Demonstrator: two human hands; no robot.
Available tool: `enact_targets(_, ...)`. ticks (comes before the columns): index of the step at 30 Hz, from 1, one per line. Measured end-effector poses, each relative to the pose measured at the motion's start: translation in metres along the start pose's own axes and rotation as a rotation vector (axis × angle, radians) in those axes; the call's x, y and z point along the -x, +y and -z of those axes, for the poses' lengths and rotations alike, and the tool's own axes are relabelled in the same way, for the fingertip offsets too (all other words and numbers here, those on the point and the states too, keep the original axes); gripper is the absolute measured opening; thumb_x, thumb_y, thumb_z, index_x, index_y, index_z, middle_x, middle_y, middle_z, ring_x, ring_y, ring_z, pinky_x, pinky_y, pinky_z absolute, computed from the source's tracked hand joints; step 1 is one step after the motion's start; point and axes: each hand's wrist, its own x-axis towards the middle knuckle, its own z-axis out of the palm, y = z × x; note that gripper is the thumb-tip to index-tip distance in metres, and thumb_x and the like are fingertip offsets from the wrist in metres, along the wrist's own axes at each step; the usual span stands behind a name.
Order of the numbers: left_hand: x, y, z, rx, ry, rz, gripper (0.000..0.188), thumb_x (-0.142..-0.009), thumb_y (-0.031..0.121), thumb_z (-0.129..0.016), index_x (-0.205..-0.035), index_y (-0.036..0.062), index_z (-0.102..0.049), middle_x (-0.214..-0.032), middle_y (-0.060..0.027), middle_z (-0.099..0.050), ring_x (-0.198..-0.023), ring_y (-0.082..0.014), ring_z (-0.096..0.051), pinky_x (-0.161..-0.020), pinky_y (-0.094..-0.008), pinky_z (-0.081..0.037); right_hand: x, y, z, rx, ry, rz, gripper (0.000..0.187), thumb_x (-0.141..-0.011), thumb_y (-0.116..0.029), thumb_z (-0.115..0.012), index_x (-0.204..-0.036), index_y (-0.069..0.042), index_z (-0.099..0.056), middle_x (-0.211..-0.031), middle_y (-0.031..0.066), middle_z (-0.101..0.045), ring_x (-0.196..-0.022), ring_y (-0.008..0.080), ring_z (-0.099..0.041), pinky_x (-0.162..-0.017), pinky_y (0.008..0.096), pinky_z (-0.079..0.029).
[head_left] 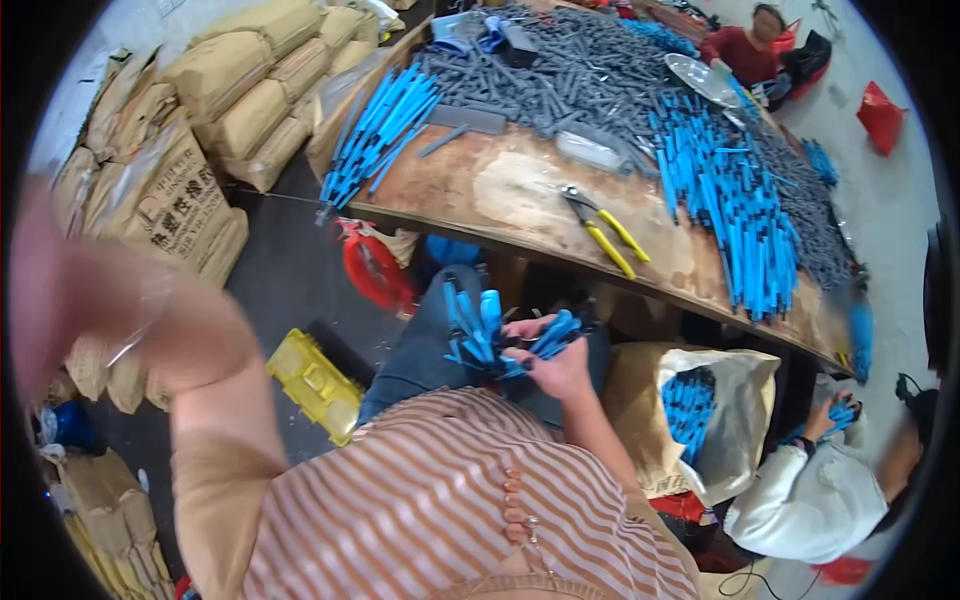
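My left hand point(40, 290) is raised at the left rim, close to the camera. It is smeared, so its fingers cannot be made out. Over my lap, my right hand point(560, 368) is closed round a bunch of thin blue sticks point(562, 325) with dark ends. More blue sticks point(470, 322) stand in a loose cluster just left of it, above my thigh; whether my fingers also touch these is unclear. On the table edge ahead lie yellow-handled pliers point(608, 232), with nobody holding them.
The wooden table point(520, 190) bears heaps of grey pieces point(560, 70) and blue stick piles point(720, 200). An open sack point(740, 400) of blue sticks stands right, beside a white-sleeved co-worker point(810, 500). Another person point(745, 55) sits far right. Left are stacked sacks point(230, 85) and a yellow case point(315, 385).
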Motion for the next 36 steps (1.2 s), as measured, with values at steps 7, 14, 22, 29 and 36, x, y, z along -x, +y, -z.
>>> enact_targets(7,-0.006,-0.257,-0.16,-0.924,-0.959,-0.658,0.037,-0.075,0.016,-0.063,-0.107,0.0012,-0.053,-0.086,-0.0149,-0.062,-0.077,-0.0263,-0.062,-0.071,-0.035,-0.05,-0.017,0.003,0.032,-0.141,0.151,-0.021,0.031,-0.063,0.009,-0.07,-0.08,-0.003,-0.047,-0.089,0.0159,-0.062,-0.085,0.0209,-0.06,-0.077,0.0347,-0.048)
enact_targets(14,-0.017,-0.337,-0.179,-1.314,-0.855,-0.906,0.028,-0.075,0.009,-0.056,-0.102,0.0012,-0.054,-0.082,-0.0173,-0.061,-0.074,-0.0313,-0.061,-0.067,-0.0379,-0.05,-0.038,0.019,0.04,-0.141,0.104,-0.109,0.031,-0.062,0.011,-0.069,-0.079,-0.003,-0.046,-0.088,0.0175,-0.061,-0.086,0.0214,-0.06,-0.078,0.0353,-0.048)
enact_targets(22,0.043,-0.28,-0.134,-0.356,-1.145,-0.128,0.038,-0.076,0.002,-0.064,-0.113,0.0055,-0.057,-0.086,-0.0034,-0.06,-0.076,-0.011,-0.058,-0.069,-0.0264,-0.047,-0.056,0.022,0.046,-0.167,0.032,-0.026,0.03,-0.063,0.01,-0.07,-0.078,-0.002,-0.047,-0.088,0.0145,-0.062,-0.087,0.0206,-0.06,-0.08,0.0359,-0.048)
enact_targets(29,0.087,-0.291,-0.072,0.12,-1.356,0.466,0.036,-0.08,0.0,-0.061,-0.115,0.0048,-0.057,-0.094,-0.0007,-0.057,-0.082,-0.0079,-0.054,-0.072,-0.022,-0.046,-0.073,-0.001,0.037,0.183,-0.218,-0.06,0.027,-0.066,0.004,-0.072,-0.079,-0.001,-0.049,-0.087,0.0127,-0.063,-0.088,0.0194,-0.06,-0.079,0.0366,-0.049)
enact_targets(36,0.088,-0.286,-0.052,0.177,-1.444,0.678,0.035,-0.079,-0.001,-0.061,-0.113,0.0022,-0.057,-0.096,-0.0029,-0.057,-0.084,-0.0094,-0.055,-0.076,-0.0233,-0.046,-0.06,0.025,0.019,-0.07,-0.137,-0.081,0.03,-0.064,-0.001,-0.075,-0.081,-0.002,-0.05,-0.083,0.0088,-0.062,-0.086,0.0163,-0.06,-0.076,0.0333,-0.05)
